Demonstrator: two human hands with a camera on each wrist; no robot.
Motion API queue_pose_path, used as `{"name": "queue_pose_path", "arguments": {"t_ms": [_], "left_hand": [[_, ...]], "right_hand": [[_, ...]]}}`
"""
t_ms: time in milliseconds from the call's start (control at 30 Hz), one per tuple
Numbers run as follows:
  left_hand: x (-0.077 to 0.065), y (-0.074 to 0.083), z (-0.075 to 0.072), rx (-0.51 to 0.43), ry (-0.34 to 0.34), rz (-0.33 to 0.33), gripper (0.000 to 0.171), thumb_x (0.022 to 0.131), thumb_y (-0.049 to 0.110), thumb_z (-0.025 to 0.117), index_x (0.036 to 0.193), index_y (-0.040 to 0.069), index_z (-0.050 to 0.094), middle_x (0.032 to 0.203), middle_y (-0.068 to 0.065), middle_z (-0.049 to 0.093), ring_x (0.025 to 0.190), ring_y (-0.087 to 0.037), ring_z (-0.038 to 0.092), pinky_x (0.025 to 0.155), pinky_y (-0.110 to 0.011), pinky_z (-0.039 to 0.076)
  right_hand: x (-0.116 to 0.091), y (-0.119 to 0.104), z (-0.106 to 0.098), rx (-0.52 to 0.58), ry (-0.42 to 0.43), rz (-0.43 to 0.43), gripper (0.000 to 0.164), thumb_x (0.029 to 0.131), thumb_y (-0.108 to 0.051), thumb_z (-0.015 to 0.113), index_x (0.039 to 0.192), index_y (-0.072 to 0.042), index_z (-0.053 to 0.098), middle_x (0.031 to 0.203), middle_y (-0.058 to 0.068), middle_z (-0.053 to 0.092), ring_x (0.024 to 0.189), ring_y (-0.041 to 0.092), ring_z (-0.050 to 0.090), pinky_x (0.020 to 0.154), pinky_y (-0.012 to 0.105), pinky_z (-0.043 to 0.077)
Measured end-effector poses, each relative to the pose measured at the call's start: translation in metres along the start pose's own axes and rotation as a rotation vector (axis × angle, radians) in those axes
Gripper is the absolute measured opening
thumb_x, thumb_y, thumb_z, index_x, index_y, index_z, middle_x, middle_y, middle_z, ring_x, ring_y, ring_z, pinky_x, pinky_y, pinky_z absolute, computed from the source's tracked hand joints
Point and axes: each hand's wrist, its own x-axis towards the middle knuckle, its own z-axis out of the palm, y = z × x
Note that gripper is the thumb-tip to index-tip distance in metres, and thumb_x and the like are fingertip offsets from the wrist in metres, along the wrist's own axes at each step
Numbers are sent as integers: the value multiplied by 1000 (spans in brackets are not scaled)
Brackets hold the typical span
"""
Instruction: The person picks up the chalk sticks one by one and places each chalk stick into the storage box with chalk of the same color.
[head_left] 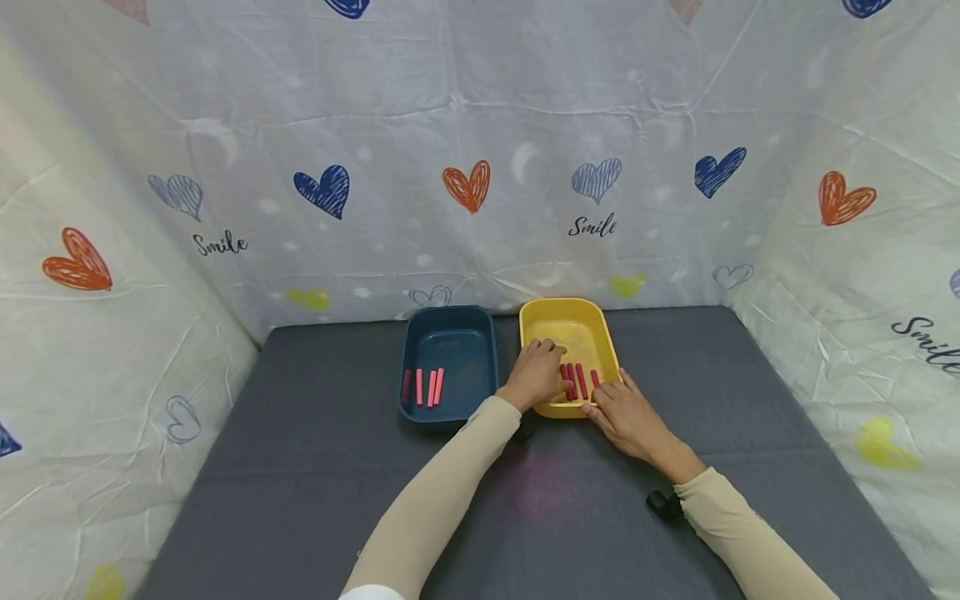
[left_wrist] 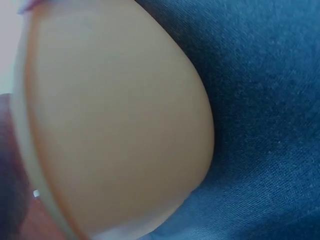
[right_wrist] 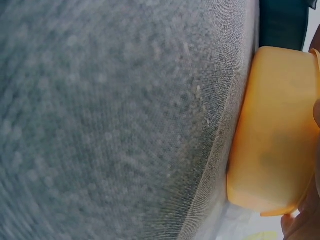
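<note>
A yellow tray (head_left: 577,321) stands at the back of the table, with several dark red sticks (head_left: 582,382) side by side near its front; their exact kind is too small to tell. My left hand (head_left: 536,372) reaches over the tray's left rim, its fingertips beside the leftmost stick; whether it pinches that stick is unclear. At the front right corner, my right hand (head_left: 630,417) grips the tray's rim, thumb by the front wall and fingers over the edge. The right wrist view shows the tray's outer wall (right_wrist: 275,130). Only sleeve and cloth fill the left wrist view.
Left of the yellow tray is a dark blue tray (head_left: 468,342) holding several pink sticks (head_left: 419,387), one darker. A small black object (head_left: 663,505) is by the right wrist. Behind the grey-covered table (head_left: 322,417) hangs a white curtain (head_left: 390,133) printed with hearts.
</note>
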Motion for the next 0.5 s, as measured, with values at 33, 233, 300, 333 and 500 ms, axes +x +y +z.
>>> {"name": "queue_pose_path", "arguments": {"t_ms": [33, 233, 300, 333, 500], "left_hand": [[-1, 0, -1, -16, 6, 4, 62, 88, 44, 71, 140, 15, 54, 138, -4, 55, 126, -23, 47, 113, -38, 37], [-13, -4, -6, -114, 48, 42, 58, 90, 40, 69, 139, 13, 53, 137, -5, 54, 126, -24, 47, 112, -39, 39], [-17, -7, -9, -145, 64, 48, 58, 90, 39, 69, 139, 12, 53, 137, -5, 54, 126, -24, 48, 112, -39, 40], [-20, -8, -10, -159, 71, 50, 57, 90, 38, 70, 139, 12, 53, 137, -5, 54, 126, -24, 48, 111, -40, 40], [-31, -14, -16, -188, 97, 71, 55, 91, 36, 68, 138, 12, 53, 135, -6, 55, 124, -24, 50, 108, -40, 43]], "right_hand": [[0, 0, 0, -2, -2, 2, 23, 99, -30, 57, 87, -10, 57, 86, 6, 60, 97, 28, 61, 113, 60, 31], [0, -2, -2, 0, -18, 16, 24, 99, -31, 57, 86, -11, 57, 85, 6, 59, 97, 28, 60, 114, 60, 30], [0, -2, -2, -1, -18, 14, 24, 99, -31, 57, 86, -11, 57, 86, 6, 60, 97, 28, 60, 114, 60, 30], [0, -2, -2, -2, -17, 12, 24, 99, -31, 57, 86, -11, 57, 86, 6, 60, 97, 28, 60, 114, 60, 30], [0, -2, -1, 4, -3, 6, 23, 98, -30, 58, 88, -10, 58, 87, 6, 60, 96, 28, 61, 113, 60, 31]]}}
